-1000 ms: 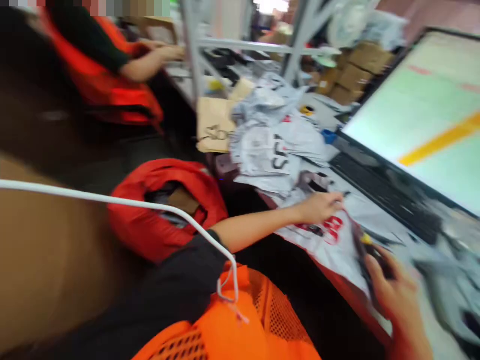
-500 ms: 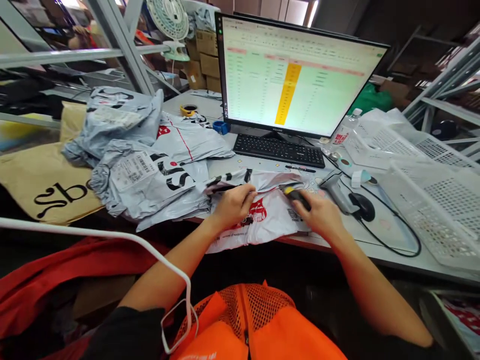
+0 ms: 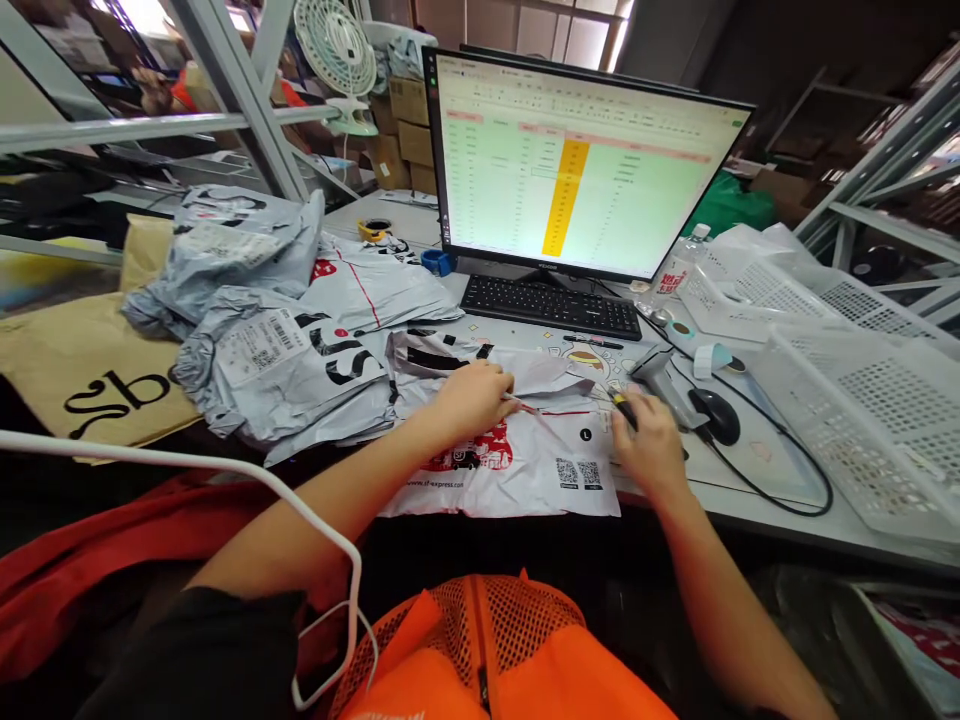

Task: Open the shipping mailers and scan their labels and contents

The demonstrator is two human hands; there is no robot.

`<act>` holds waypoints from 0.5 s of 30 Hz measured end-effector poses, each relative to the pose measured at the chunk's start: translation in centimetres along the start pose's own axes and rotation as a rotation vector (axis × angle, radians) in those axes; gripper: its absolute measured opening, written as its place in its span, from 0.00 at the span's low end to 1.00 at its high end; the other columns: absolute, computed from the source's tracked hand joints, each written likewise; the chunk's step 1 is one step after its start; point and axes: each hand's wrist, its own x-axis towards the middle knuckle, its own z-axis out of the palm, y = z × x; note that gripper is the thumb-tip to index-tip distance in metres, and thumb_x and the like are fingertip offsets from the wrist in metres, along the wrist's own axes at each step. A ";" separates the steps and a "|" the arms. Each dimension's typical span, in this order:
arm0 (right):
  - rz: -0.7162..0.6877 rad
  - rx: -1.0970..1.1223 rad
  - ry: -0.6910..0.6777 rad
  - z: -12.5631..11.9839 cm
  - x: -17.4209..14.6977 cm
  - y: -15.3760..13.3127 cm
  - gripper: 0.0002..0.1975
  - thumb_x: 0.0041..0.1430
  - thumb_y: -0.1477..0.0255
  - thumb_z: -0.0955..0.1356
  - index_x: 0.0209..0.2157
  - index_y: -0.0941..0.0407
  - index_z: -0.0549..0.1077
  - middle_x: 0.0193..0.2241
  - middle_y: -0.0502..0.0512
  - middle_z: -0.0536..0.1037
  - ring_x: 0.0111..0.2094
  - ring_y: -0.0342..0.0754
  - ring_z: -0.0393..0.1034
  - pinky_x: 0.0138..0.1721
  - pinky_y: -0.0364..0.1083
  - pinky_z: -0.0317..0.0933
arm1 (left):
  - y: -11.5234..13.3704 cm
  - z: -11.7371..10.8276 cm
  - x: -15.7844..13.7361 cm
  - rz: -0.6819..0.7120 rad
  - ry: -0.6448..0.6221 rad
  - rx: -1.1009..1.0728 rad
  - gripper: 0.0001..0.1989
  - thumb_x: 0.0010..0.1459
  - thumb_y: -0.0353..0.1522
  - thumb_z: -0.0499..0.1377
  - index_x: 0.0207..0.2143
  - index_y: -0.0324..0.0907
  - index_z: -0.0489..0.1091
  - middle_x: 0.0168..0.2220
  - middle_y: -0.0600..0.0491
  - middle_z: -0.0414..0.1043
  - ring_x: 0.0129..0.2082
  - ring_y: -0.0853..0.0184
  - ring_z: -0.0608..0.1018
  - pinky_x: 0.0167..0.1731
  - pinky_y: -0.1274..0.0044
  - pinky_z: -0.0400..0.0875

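Observation:
A white plastic mailer bag (image 3: 540,455) with red print and two QR codes lies at the desk's front edge, its upper side slit and gaping. My left hand (image 3: 476,398) is closed on the bag's cut edge, near the middle of the slit. Just off the bag's right end, my right hand (image 3: 652,445) is wrapped round a black and yellow utility knife (image 3: 623,408). Its blade cannot be made out. Beside that hand lie a grey barcode scanner (image 3: 667,385) and a black mouse (image 3: 714,415).
Grey mailer bags (image 3: 285,350) are piled on the left, beside a tan bag (image 3: 90,370). Behind stand a keyboard (image 3: 551,305) and a monitor (image 3: 577,170). White perforated baskets (image 3: 862,410) stand right. A white tube (image 3: 225,458) crosses the front left.
My right hand with the utility knife has moved right, off the bag's end. The slit now gapes wider, and the bag lies flatter with its QR codes showing. My left hand still grips the edge.

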 end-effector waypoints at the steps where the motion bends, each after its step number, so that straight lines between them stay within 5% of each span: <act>1: -0.096 0.109 -0.006 0.3 -0.3 -2.0 0.22 0.73 0.65 0.60 0.60 0.59 0.73 0.56 0.68 0.76 0.59 0.61 0.68 0.63 0.59 0.61 | 0.2 0.2 0.3 0.006 -0.019 -0.007 0.09 0.65 0.37 0.62 0.38 0.41 0.78 0.38 0.43 0.79 0.44 0.52 0.78 0.42 0.70 0.69; 4: -0.331 0.317 -0.090 2.3 -1.0 -8.1 0.25 0.72 0.62 0.63 0.63 0.59 0.70 0.60 0.68 0.74 0.61 0.61 0.68 0.64 0.59 0.62 | 0.2 0.5 0.5 -0.018 0.056 -0.208 0.09 0.67 0.35 0.57 0.37 0.42 0.75 0.34 0.48 0.78 0.37 0.58 0.78 0.39 0.72 0.68; 7: -0.359 0.390 -0.056 4.4 -0.6 -12.4 0.32 0.69 0.60 0.67 0.66 0.64 0.64 0.62 0.74 0.70 0.63 0.65 0.66 0.63 0.61 0.63 | -0.1 0.6 0.2 -0.105 0.233 -0.463 0.11 0.69 0.36 0.53 0.37 0.42 0.71 0.32 0.52 0.76 0.34 0.62 0.77 0.38 0.74 0.67; 9: -0.331 0.412 -0.042 4.7 0.3 -13.7 0.28 0.68 0.62 0.68 0.63 0.64 0.66 0.57 0.73 0.75 0.57 0.63 0.70 0.58 0.58 0.66 | -0.2 0.8 -0.2 -0.178 0.314 -0.508 0.12 0.70 0.36 0.51 0.35 0.41 0.69 0.31 0.51 0.76 0.33 0.63 0.77 0.37 0.75 0.67; 15: -0.334 0.132 -0.211 1.5 1.1 -14.5 0.11 0.73 0.64 0.66 0.43 0.55 0.76 0.32 0.57 0.82 0.32 0.52 0.76 0.33 0.45 0.59 | -0.4 -0.6 0.5 -0.220 0.280 -0.023 0.19 0.76 0.39 0.46 0.41 0.39 0.72 0.34 0.44 0.78 0.36 0.57 0.80 0.37 0.72 0.66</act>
